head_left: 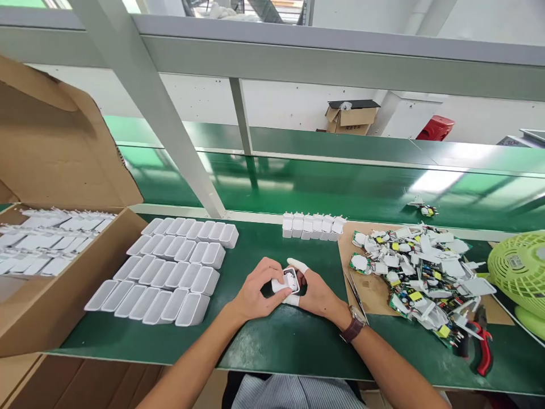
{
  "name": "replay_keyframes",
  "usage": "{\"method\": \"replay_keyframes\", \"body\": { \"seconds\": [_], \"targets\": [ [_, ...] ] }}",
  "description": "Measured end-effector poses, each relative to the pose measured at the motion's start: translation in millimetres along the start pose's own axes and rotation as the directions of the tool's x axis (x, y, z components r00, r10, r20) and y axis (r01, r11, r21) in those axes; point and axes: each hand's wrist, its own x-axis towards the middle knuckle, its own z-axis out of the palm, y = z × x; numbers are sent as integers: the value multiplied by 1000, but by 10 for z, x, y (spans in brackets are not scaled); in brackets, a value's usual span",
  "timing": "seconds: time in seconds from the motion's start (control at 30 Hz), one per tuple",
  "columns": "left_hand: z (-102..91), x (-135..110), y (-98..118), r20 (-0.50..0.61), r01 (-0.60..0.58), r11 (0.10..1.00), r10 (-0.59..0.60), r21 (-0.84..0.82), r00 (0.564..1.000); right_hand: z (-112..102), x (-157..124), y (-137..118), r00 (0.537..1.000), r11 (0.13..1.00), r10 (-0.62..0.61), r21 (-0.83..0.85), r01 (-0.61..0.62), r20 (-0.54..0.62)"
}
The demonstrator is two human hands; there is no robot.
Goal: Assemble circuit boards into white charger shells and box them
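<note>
Above the middle of the bench, my left hand (264,291) and my right hand (315,291) close around one small white plastic charger housing (290,280). Its open side faces up and shows white and dark parts inside, too small to make out. White covers sit on the thumb and a finger of my right hand. To the left stand rows of open white plastic housings (164,272). Beyond my hands is a short row of white housings with small prongs on top (314,226). At right lies a heap of circuit boards with white plastic pieces (426,272).
A cardboard box (97,267) full of white parts stands at far left. Tweezers (356,292) lie on the brown cardboard sheet (370,304) by the heap. Red-handled pliers (483,349) and a green fan (519,278) are at right. A slanted metal post (157,113) rises behind the bench.
</note>
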Motion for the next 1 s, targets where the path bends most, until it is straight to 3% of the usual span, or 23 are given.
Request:
{"method": "replay_keyframes", "body": {
  "seconds": [0.07, 0.17, 0.23, 0.3, 0.4, 0.5, 0.83, 1.0],
  "targets": [
    [-83, 54, 71, 136, -33, 999, 37, -33, 990, 15, 7, -9, 1000, 1000, -5, 0, 5, -17],
    [-194, 133, 156, 363, 53, 996, -22, -76, 932, 18, 3, -20, 998, 999, -48, -11, 48, -33],
    [-215, 164, 177, 416, 109, 993, -77, -53, 906, 10, 2, -21, 997, 998, -67, -18, 67, -39],
    [-174, 169, 170, 356, 96, 995, -94, 12, 930, 2, 6, -21, 996, 996, -86, -20, 85, -39],
    [-31, 147, 143, 186, 2, 989, -30, 150, 982, -2, 14, -21, 991, 992, -121, -34, 119, -56],
    [100, 123, 158, 94, -73, 968, 51, 242, 994, -2, 15, -23, 987, 988, -147, -48, 144, -59],
    [154, 139, 435, 122, -99, 817, 35, 568, 992, 8, 12, 4, 977, 977, -203, -86, 196, -70],
    [98, 174, 431, 160, -97, 801, 2, 591, 987, 34, 23, 26, 981, 982, -178, -80, 171, -83]
  ]
}}
